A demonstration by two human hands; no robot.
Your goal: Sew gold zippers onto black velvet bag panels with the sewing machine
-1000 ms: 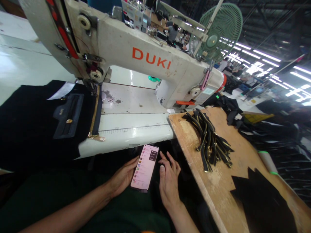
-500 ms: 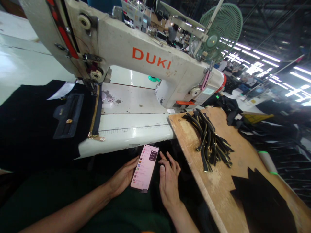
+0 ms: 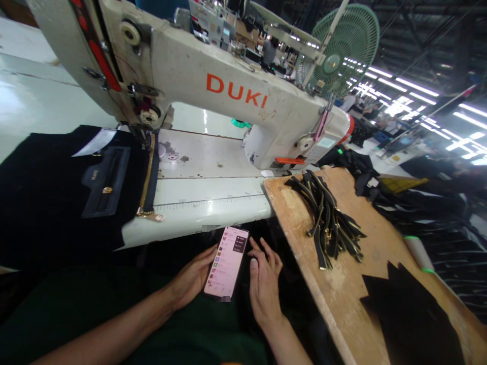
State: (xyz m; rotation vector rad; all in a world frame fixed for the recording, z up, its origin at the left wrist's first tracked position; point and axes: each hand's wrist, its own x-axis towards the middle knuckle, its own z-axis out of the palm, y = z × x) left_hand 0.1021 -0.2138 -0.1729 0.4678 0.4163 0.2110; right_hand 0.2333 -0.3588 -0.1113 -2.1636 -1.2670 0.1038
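Observation:
A smartphone [image 3: 227, 263] with a lit pinkish screen showing a list and a small dark menu lies in my left hand [image 3: 196, 276], whose fingers hold its left edge and underside. Just right of the phone, my right hand [image 3: 265, 281] is held with its fingers apart and nothing in them; it does not touch the phone. Both hands are below the front edge of the sewing machine table [image 3: 213, 203]. Black fabric [image 3: 49, 192] with a dark patch and a gold-toothed zipper [image 3: 147, 177] lies under the needle area of the sewing machine [image 3: 182, 66].
At the right, a wooden board [image 3: 281, 203] bears a bundle of black zippers [image 3: 329, 223] and black fabric pieces [image 3: 414, 314]. A green fan [image 3: 334, 63] stands behind the machine. A person [image 3: 270, 50] is far back, among other machines.

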